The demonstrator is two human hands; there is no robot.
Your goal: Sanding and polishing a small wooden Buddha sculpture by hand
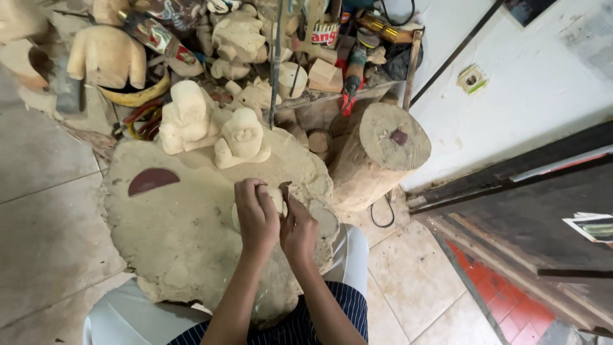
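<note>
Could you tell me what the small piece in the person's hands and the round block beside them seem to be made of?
The small piece, held between the left hand and right hand, looks like pale, unfinished wood, matte like the carved figures nearby. The round block is evidently a raw log section with a rough, sawn top.

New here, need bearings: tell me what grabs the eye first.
Both hands, left hand and right hand, close around a small pale wood carving over a dusty cloth at centre. Beyond them stand two pale carved figures; a thick log stump stands to the right.
</note>
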